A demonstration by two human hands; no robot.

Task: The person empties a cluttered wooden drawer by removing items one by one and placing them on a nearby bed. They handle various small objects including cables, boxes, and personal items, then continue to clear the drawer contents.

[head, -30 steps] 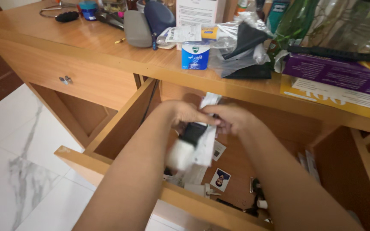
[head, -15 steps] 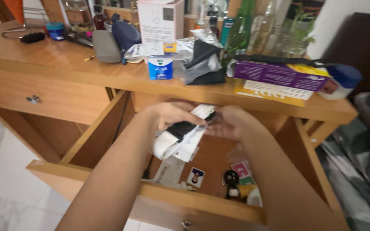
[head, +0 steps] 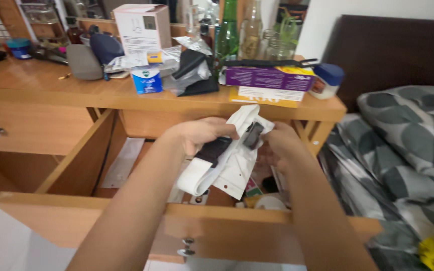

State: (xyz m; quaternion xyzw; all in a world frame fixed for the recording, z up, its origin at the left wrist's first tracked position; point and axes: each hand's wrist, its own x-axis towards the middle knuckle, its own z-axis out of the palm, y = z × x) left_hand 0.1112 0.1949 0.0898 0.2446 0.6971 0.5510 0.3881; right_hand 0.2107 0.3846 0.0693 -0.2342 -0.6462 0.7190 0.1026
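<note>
White paper bundle (head: 227, 163), folded, with a dark flat item (head: 213, 149) pressed against it, is held above the open drawer (head: 257, 226) in front of the wooden desk (head: 41, 100).

Packages on the desk top: a white carton (head: 141, 27) stands upright at the back; a small blue-and-white tub (head: 146, 80) sits near the front edge; a purple box (head: 267, 78) lies flat on a yellow-and-white box (head: 267, 95) at the right end, with a blue-lidded jar (head: 326, 80) just beside them. Green and clear bottles (head: 229, 30) stand behind.

Edges and room: the drawer front runs across below the forearms; the drawer holds small loose items under the bundle. A bed with a grey patterned pillow (head: 413, 125) closes in the right side. Pale floor shows at lower left.

Left hand (head: 202, 135): fingers curled over the bundle's upper part and the dark item, gripping both. Right hand (head: 280, 148): fingertips pinch the bundle's top right, at a second small dark piece (head: 253, 134).
</note>
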